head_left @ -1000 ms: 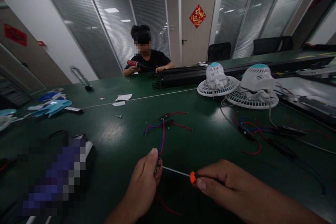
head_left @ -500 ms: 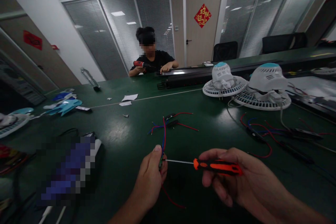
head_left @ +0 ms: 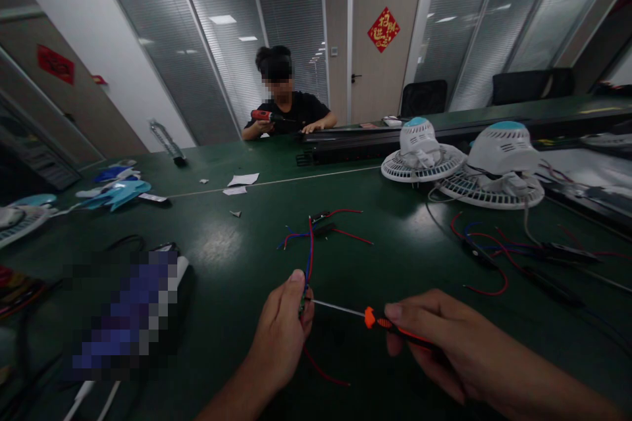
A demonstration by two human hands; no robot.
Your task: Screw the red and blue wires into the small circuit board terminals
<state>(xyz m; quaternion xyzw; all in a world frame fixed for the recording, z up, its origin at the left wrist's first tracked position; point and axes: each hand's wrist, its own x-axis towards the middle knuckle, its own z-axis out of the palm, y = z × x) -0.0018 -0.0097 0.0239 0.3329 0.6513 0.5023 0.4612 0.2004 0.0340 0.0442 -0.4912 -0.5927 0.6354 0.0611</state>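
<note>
My left hand (head_left: 284, 325) is closed on a small green circuit board (head_left: 302, 303), its thumb on top. Red and blue wires (head_left: 310, 256) rise from the board, and a red wire (head_left: 323, 373) trails out below. My right hand (head_left: 439, 335) grips the orange and black handle of a screwdriver (head_left: 369, 317). The screwdriver's thin shaft points left, and its tip reaches the board between my left fingers; the exact contact point is hidden. Just beyond my left hand, small black modules (head_left: 324, 230) with red and blue leads lie on the green table (head_left: 257, 243).
Two white fan heads (head_left: 419, 151) stand at the right, near more wired black modules (head_left: 478, 253). A pixelated blue object (head_left: 131, 309) lies at the left. Across the table, a person (head_left: 291, 105) holds a red power tool (head_left: 261, 116) beside long black rails (head_left: 345, 148).
My right hand has turned and lowered on the screwdriver, so the handle now tilts downward to the right. My left hand keeps the board in nearly the same place.
</note>
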